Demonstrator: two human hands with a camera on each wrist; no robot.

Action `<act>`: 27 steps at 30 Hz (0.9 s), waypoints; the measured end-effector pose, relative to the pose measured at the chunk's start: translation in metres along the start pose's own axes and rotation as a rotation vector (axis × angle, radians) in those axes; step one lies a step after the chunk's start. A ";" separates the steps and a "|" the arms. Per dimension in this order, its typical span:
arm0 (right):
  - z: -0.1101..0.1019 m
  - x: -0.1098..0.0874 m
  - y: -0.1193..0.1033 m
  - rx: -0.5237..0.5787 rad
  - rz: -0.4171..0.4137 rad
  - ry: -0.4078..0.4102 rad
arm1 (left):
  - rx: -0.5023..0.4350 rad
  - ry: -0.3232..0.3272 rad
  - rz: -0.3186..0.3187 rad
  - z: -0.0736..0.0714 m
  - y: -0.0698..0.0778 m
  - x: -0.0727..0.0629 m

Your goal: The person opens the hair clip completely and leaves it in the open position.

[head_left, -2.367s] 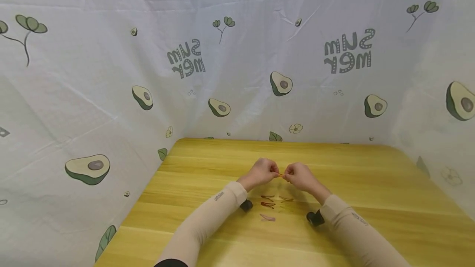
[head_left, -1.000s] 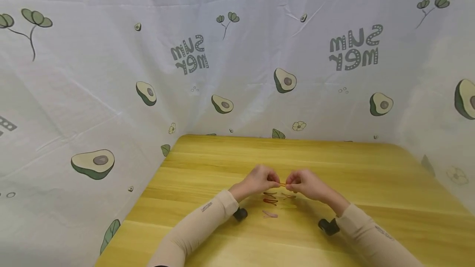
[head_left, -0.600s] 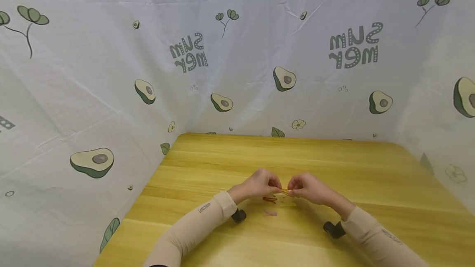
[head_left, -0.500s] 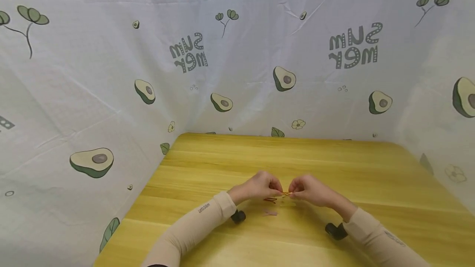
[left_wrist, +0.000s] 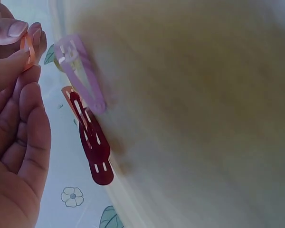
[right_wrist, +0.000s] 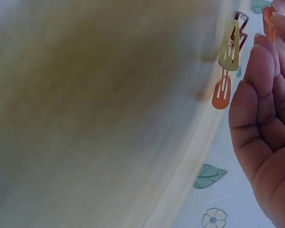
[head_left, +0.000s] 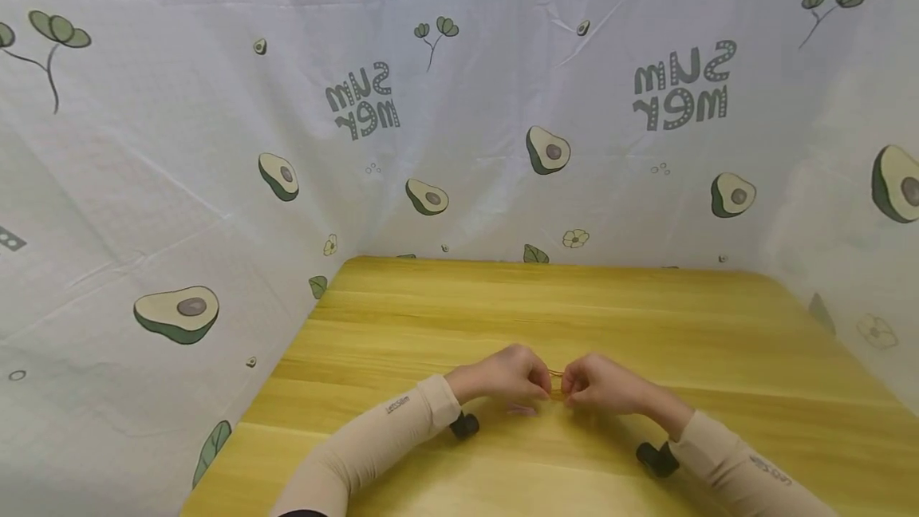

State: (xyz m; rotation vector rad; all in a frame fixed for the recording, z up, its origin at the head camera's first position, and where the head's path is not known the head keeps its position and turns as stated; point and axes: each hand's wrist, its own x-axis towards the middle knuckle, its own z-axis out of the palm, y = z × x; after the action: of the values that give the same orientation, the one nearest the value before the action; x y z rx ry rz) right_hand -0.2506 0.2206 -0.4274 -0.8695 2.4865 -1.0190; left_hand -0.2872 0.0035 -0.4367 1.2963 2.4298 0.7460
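Both hands meet over the table, their fingertips close together. My left hand [head_left: 513,373] pinches a small orange snap hair clip [left_wrist: 28,53] between thumb and fingers. From the other side my right hand [head_left: 605,384] pinches the same clip, which shows in the right wrist view too. A lilac snap clip [left_wrist: 80,71] and dark red clips [left_wrist: 97,137] lie on the table near the left hand. Beside the right hand are a yellow clip [right_wrist: 229,47] and another orange clip [right_wrist: 221,92]. In the head view the hands partly hide these clips.
The wood-grain table [head_left: 445,301] has a white cloth [head_left: 474,102] with avocado prints hanging behind it and along its sides. Dark wrist cameras [head_left: 656,459] hang under both forearms.
Both hands have come lower and nearer the person, still holding the orange hair clip between them. They now cover most of the clips on the table that showed earlier.
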 end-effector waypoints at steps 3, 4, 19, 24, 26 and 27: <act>0.001 -0.001 0.000 0.009 0.003 -0.013 | 0.036 -0.016 0.003 0.001 0.002 0.001; 0.001 -0.002 0.001 0.010 0.004 -0.013 | 0.043 -0.020 0.004 0.002 0.002 0.002; 0.004 -0.006 0.006 0.024 0.007 -0.026 | 0.177 -0.039 -0.018 0.009 0.008 0.008; 0.005 -0.005 0.006 0.016 -0.010 -0.039 | 0.189 -0.056 -0.055 0.010 0.014 0.007; 0.005 -0.005 0.007 0.014 -0.008 -0.045 | 0.189 -0.068 -0.073 0.011 0.016 0.007; 0.006 -0.005 0.007 0.011 -0.013 -0.047 | 0.184 -0.074 -0.084 0.011 0.017 0.007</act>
State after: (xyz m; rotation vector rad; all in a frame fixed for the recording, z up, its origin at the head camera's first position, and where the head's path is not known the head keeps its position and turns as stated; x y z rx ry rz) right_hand -0.2469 0.2247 -0.4359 -0.8970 2.4378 -1.0037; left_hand -0.2739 0.0202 -0.4361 1.2530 2.5236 0.4538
